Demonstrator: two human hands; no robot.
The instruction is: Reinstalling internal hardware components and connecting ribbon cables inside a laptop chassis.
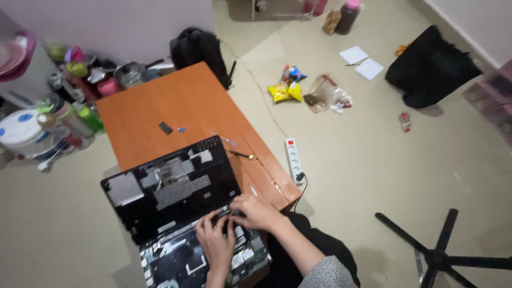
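Lower centre: opened laptop (176, 213), cover off, board bare | left hand (215, 240), right hand (255, 210) fingers curled pressing at hinge edge | grip unclear.

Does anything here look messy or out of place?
Yes. Snack wrappers and torn plastic lie strewn on the floor, and a chair base sits there without its seat. Both hands work inside an opened laptop overhanging the table.

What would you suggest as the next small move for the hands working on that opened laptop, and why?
Probably lift the left hand slightly. Both hands crowd one spot where the laptop base meets the raised panel; the right hand pinches a small part there, and what it holds is hidden from view.
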